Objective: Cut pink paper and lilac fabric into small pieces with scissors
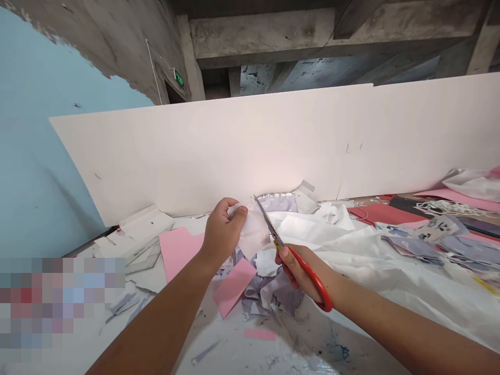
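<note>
White paper sheet [253,234] pinched in left hand [221,234] fingers, sheet just right of them. Right hand [300,271] fingers closed around red-handled scissors [312,276], blades against the sheet's edge. Pink paper [234,286] and lilac scraps [273,291] below the fingers.

Makeshift craft workroom, probably: bare concrete beams [265,36] overhead, green exit sign [179,78], peeling blue wall [47,130], white board [219,151] along back edge of worktable [219,346] strewn with paper scraps [234,287].
</note>
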The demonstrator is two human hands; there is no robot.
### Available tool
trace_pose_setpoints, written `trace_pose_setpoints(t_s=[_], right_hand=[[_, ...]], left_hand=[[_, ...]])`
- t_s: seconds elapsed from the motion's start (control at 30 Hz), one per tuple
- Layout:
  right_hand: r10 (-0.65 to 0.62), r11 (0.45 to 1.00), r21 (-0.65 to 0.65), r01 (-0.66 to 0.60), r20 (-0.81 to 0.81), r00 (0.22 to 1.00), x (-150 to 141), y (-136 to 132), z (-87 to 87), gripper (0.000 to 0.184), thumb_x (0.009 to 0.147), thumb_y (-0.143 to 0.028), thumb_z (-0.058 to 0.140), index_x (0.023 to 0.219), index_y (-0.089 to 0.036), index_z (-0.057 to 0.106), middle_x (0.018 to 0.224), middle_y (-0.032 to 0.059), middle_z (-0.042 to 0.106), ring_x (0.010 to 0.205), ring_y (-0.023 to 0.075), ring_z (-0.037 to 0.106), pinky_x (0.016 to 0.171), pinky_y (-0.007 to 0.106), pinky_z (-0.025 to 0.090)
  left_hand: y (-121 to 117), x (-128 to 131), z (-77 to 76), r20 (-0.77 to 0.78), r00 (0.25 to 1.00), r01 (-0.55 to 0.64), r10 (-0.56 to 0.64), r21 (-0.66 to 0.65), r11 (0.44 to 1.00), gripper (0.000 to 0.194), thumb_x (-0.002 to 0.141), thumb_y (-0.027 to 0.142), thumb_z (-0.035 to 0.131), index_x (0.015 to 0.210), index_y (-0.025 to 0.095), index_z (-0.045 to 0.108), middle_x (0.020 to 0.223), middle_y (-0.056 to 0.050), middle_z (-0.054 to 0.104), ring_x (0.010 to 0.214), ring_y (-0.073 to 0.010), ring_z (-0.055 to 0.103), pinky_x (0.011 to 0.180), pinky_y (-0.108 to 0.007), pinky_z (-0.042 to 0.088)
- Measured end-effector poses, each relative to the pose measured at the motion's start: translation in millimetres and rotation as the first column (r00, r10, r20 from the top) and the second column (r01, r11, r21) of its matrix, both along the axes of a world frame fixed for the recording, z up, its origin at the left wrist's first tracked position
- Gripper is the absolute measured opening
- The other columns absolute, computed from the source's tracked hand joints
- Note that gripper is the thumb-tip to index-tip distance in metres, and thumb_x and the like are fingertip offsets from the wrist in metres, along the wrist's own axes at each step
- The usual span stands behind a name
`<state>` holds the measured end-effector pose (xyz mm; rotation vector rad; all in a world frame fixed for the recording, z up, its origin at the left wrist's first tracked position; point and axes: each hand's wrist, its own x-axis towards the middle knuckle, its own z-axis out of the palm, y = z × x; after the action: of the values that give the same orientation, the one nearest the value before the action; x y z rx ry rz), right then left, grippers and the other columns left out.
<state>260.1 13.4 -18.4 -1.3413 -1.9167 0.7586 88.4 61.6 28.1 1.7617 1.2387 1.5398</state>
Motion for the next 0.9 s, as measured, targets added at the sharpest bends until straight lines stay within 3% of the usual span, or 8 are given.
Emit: trace_pose_setpoints(t_s=[0.9], right_hand=[[-0.027, 0.998, -0.06, 0.026, -0.016, 0.999, -3.2, 1.0, 0.0, 0.05, 0.075, -0.066, 0.021, 0.058, -0.02, 0.033, 0.047, -0.0044, 0.033, 0.041, 0.0101, 0.034, 0.041, 0.024, 0.029]], left_hand=[[0.6, -0.1, 2.0, 0.008, 1.0, -0.005, 0.005, -0.005, 1.0, 0.022, 0.07, 0.044, 0.051, 0.077, 0.023, 0.049, 0.044, 0.007, 0.039, 0.038, -0.0088, 0.036, 0.036, -0.019, 0.025]])
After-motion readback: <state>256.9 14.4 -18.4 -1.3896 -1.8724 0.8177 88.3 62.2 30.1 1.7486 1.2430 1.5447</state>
